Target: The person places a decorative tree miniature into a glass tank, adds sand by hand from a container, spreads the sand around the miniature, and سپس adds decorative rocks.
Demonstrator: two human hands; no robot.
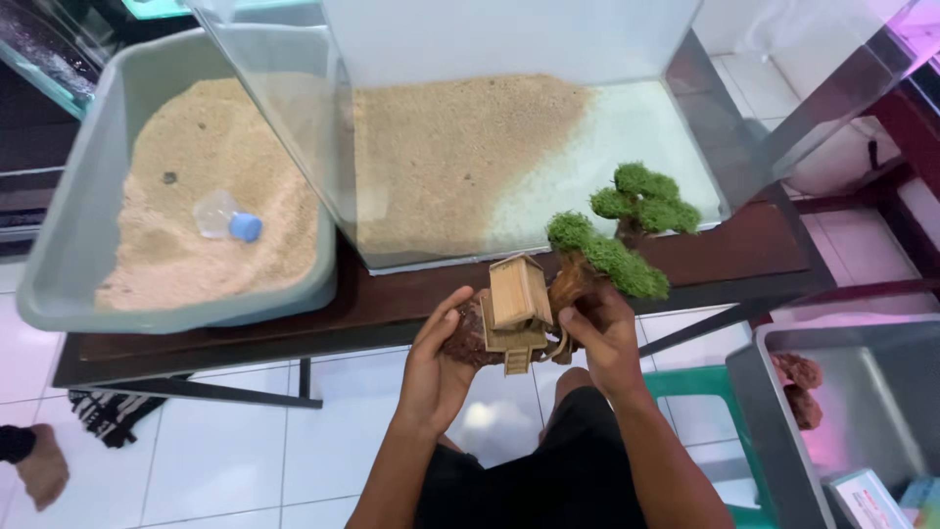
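The fingers of the left hand point(439, 364) curl up around the dark brown base of a small ornament point(548, 294), pressed against its left side. The right hand point(602, 338) grips the other side, thumb and fingers closed on the twisted wooden trunk. Between them the ornament is held in the air, just off the front edge of the table point(392, 306) and above the person's lap: a little wooden house point(517, 297) with a ladder, and a bonsai-like tree point(627, 230) with green mossy tufts leaning to the right.

Just beyond it on the table stands a glass tank point(685, 118), its floor covered with sand point(441, 147) on the left part and bare on the right. At the table's left end sits a grey-green tub point(59, 235) of sand, with a small clear bottle point(223, 217) with a blue cap lying in it. By the right edge of the view, below the table, a grey bin point(881, 411) holds a reddish rock point(798, 387).
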